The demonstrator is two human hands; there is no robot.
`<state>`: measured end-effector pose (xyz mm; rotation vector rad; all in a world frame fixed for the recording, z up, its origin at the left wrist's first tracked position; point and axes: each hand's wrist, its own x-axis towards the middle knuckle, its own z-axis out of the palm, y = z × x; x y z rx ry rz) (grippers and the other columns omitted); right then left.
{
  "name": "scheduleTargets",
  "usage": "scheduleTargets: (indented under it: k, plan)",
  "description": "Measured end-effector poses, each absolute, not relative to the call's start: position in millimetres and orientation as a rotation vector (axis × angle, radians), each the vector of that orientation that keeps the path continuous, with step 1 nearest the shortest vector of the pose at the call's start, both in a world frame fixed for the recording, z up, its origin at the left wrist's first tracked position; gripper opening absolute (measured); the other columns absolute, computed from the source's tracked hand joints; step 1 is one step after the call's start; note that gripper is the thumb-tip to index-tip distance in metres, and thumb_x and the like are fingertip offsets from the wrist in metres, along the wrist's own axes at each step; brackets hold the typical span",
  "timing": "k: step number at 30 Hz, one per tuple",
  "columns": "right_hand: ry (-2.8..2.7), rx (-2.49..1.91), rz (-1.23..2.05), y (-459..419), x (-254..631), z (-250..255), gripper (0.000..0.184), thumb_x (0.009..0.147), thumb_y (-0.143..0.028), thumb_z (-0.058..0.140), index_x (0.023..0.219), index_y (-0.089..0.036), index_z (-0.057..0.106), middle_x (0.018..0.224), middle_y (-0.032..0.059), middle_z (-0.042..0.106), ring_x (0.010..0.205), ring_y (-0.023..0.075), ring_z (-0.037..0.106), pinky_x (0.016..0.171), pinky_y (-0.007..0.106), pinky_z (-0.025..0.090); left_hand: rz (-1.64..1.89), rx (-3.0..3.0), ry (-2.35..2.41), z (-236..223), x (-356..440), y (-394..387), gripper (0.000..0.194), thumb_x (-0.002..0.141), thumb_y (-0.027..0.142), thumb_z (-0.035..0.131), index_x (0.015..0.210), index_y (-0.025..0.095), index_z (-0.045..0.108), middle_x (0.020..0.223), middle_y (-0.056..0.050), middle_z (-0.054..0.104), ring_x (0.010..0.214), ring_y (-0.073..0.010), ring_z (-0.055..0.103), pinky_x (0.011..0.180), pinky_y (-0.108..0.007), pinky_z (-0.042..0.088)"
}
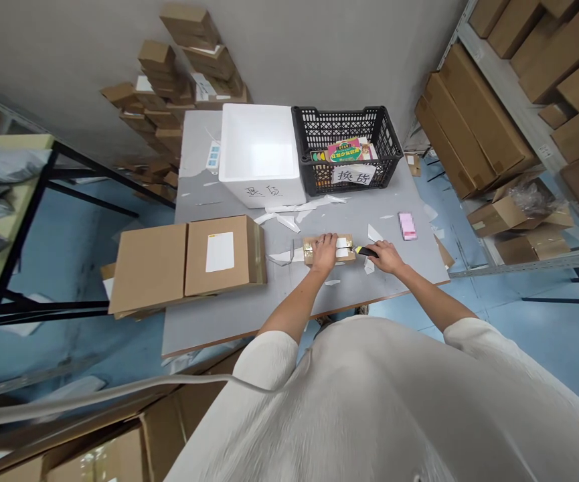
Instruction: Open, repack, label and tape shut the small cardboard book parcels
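Note:
A small taped cardboard box (pixel 348 256) with a white label lies near the table's front edge. Over its left half, my left hand (pixel 324 252) presses down and grips it, fingers reaching toward the far side. My right hand (pixel 386 257) is closed around a black and yellow utility knife (pixel 367 252). The knife's tip is at the right end of the box, but whether the blade is in the cardboard is too small to tell. Paper and tape scraps (pixel 287 256) lie beside the box. To the right of my right hand is a pink phone-sized item (pixel 407 226).
Behind the work stand a white foam bin (pixel 264 193) and a black plastic crate (pixel 392 161) holding colourful packages. Large cardboard boxes (pixel 226 284) take up the table's left side. More boxes (pixel 166 100) are piled by the wall, and a loaded shelf (pixel 515 100) stands right.

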<state>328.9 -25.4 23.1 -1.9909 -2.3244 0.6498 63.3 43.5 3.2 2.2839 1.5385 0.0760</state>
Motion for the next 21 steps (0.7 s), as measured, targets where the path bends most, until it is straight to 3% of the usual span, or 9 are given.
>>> scheduleTargets:
  k: [15,21]
  plan:
    - [-1.993,-2.130,0.589,-12.5,356.0,9.4,0.056,0.107,-0.042,0.060,0.157,-0.018,0.065,0.144,0.0203,0.068,0.131,0.0410,0.058,0.109,0.050,0.048,0.101,2.266,1.544,-1.0,59.9,35.7,0.065,0.109,0.018,0.034,0.172,0.027,0.046,0.178,-0.016,0.049,0.168,-0.0319,0.039,0.135,-0.061,0.029]
    - [-1.846,-2.051,0.717,-11.6,345.9,-2.8,0.052,0.103,-0.047,0.064,0.147,-0.020,0.071,0.137,0.0182,0.071,0.128,0.0390,0.063,0.111,0.052,0.052,0.142,2.273,1.540,5.9,47.0,31.8,0.058,0.111,0.031,0.041,0.168,0.024,0.051,0.182,-0.019,0.042,0.173,-0.0348,0.033,0.137,-0.063,0.026]
